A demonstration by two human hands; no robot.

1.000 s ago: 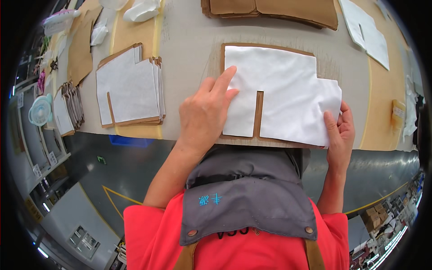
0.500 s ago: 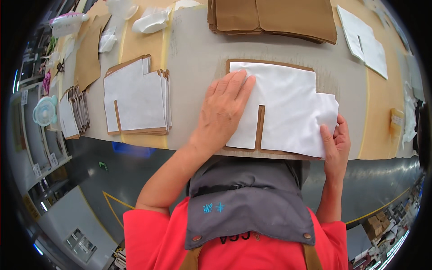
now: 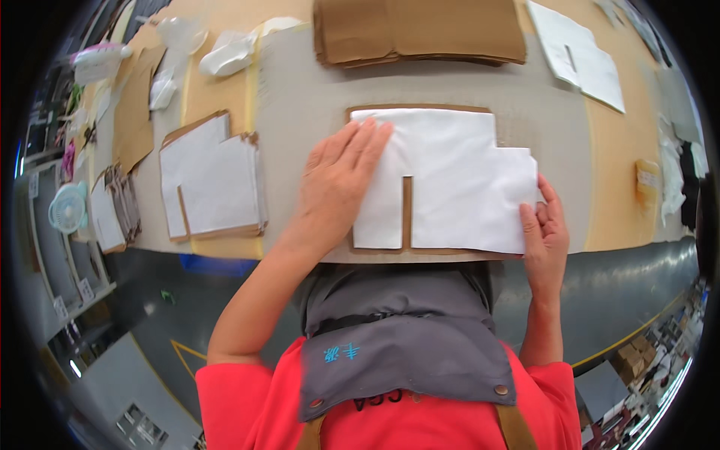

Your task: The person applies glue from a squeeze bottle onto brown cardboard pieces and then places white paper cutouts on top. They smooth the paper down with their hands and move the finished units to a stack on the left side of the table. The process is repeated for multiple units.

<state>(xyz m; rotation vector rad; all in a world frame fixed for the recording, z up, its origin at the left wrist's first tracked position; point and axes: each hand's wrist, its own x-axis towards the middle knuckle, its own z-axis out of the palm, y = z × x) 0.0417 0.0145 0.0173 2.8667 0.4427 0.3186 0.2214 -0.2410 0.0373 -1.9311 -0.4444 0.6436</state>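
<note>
Leftmost, a stack of white-faced cardboard pieces [image 3: 212, 180] is seen on the table [image 3: 300, 82]. Next, the left hand [image 3: 339, 174] is pressed flat, fingers together, on the white fabric piece [image 3: 450, 180], which lies on a brown cardboard template [image 3: 420, 109] at the near table edge. Its long axis runs left to right, the slit opening toward the person. Likely light, limp and easily creased, it is best taken by its edges. The right hand [image 3: 545, 236] pinches its lower right corner, fingers closed.

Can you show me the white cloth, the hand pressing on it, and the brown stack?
white cloth [image 3: 457, 180], head view, its flat middle.
left hand [image 3: 337, 176], head view, its back.
brown stack [image 3: 420, 30], head view, top sheet.
</note>
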